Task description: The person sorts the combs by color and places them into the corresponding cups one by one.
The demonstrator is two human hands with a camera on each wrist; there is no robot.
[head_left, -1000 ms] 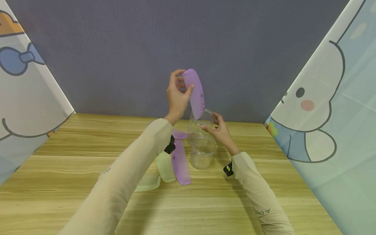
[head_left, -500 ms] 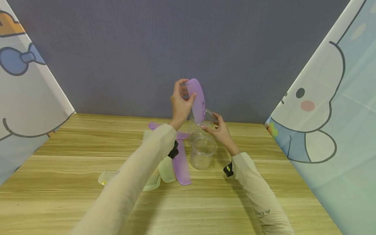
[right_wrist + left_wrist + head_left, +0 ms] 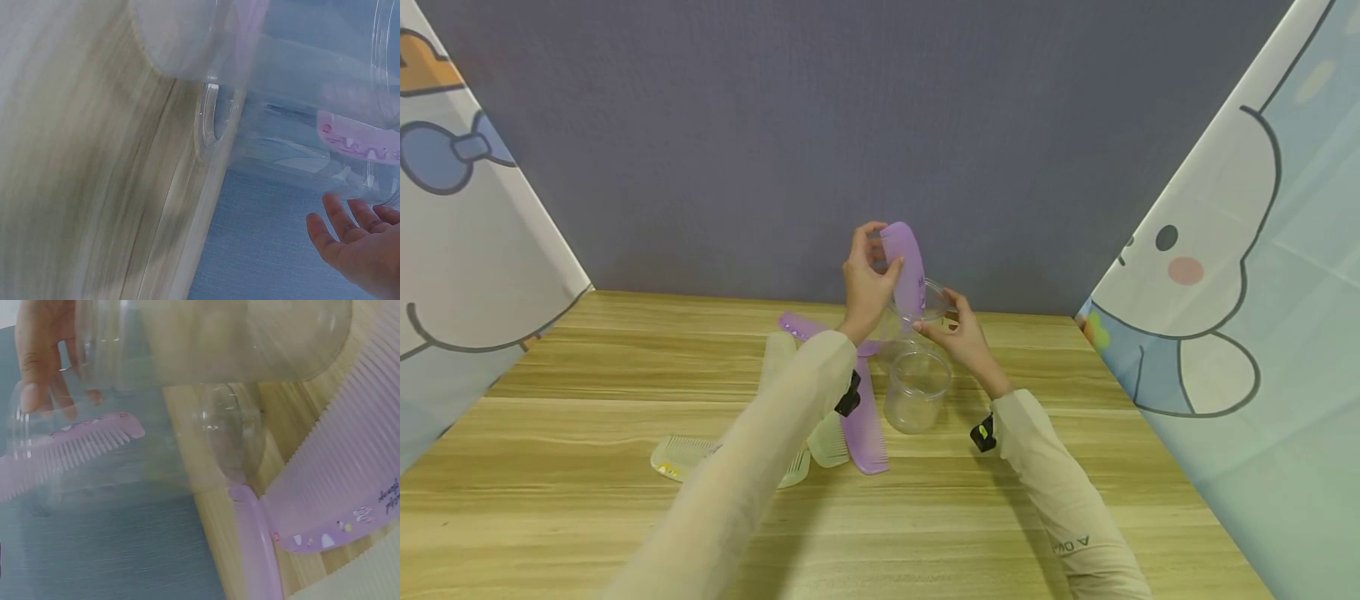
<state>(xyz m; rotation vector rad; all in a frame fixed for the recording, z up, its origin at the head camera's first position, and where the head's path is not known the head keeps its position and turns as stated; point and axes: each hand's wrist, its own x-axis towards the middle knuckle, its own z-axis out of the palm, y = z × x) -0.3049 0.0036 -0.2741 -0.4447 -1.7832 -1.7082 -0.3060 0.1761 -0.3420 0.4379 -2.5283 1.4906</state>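
From the head view, a wooden table (image 3: 587, 517) of pale, streaked planks runs back to a flat grey-blue wall (image 3: 850, 108); cartoon-printed curtains (image 3: 1262, 275) close it in at 3 and 9 o'clock. The left hand (image 3: 867, 279) pinches a purple comb (image 3: 907, 267) upright, its lower end inside the mouth of the far clear jar (image 3: 917, 321). The right hand (image 3: 958, 333) holds that jar's rim from 3 o'clock. A second clear jar (image 3: 916, 390) stands just at 6 o'clock of it. Loose purple and pale green combs (image 3: 861, 417) lie at 8 o'clock.

In the left wrist view, the comb's teeth (image 3: 75, 450) show through the jar's wall, right-hand fingers (image 3: 37, 369) at 10 o'clock on the rim.

The right wrist view is blurred: jar wall (image 3: 312, 94), blue backdrop, and the left hand (image 3: 356, 240) at 5 o'clock.
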